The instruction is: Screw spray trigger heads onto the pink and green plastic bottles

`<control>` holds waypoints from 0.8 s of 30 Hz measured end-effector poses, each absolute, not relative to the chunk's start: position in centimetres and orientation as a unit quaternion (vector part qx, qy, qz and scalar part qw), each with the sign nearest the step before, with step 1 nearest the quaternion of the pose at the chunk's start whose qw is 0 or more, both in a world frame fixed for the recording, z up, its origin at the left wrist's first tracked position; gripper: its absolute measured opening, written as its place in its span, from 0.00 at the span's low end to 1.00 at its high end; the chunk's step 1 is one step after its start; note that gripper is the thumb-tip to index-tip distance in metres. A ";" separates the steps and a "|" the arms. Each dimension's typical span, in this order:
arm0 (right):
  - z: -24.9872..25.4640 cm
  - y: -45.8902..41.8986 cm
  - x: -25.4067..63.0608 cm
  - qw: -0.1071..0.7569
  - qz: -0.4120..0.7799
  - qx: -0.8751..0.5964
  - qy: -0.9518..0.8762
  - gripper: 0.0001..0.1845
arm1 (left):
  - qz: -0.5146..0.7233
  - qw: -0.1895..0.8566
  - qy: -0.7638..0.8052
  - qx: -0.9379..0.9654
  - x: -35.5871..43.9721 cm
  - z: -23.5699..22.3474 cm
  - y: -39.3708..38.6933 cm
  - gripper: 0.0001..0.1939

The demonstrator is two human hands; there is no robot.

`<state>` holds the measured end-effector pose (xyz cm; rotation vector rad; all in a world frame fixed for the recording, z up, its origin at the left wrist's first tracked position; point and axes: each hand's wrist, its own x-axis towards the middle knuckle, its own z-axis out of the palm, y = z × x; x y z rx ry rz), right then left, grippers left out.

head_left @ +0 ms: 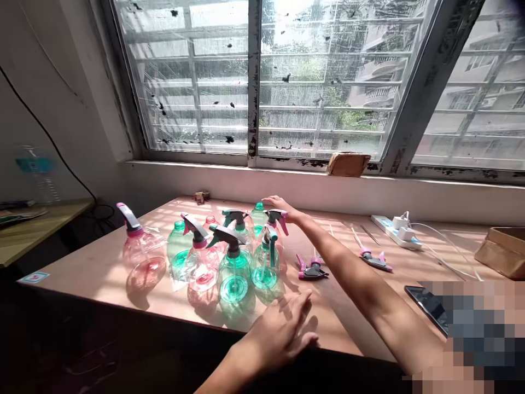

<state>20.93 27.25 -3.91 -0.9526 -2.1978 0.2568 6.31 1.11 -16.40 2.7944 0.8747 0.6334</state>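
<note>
My left hand point(283, 325) is over the table's front edge with fingers stretched, just right of a green spray bottle point(234, 282). My right hand point(281, 205) reaches to the back of the group, fingers extended beside the neck of an open-topped green bottle point(258, 216); whether it touches is unclear. Other green and pink bottles stand close together, among them a pink spray bottle point(203, 273), a green one with a teal trigger point(264, 268) and a capless green one point(179, 246). At the left, a pink spray bottle point(141, 249) stands apart.
Two loose pink-and-grey spray heads point(312, 269) point(375, 259) lie to the right. Behind them is a power strip point(396, 232) with plugs and white cables. A dark phone-like device point(429, 309) and a brown box point(502, 251) are at the right. A tape roll point(202, 197) sits at the back.
</note>
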 end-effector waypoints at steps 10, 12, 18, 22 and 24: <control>-6.5 27.1 21.1 0.453 0.187 -0.407 -0.771 0.14 | 0.215 0.090 0.289 0.928 6.2 -15.7 0.7 0.39; -6.8 26.4 23.7 0.499 0.180 -0.431 -0.730 0.13 | 0.220 0.087 0.280 0.930 6.1 -15.7 0.7 0.36; -6.0 19.6 33.5 0.628 0.156 -0.471 -0.600 0.31 | 0.243 0.113 0.283 0.921 6.0 -16.3 1.0 0.40; -7.0 10.8 36.4 0.639 0.170 -0.476 -0.580 0.28 | 0.265 0.133 0.289 0.910 6.0 -16.8 1.2 0.44; -9.0 6.4 36.3 0.635 0.186 -0.484 -0.573 0.25 | 0.266 0.171 0.301 0.899 6.0 -16.6 1.2 0.49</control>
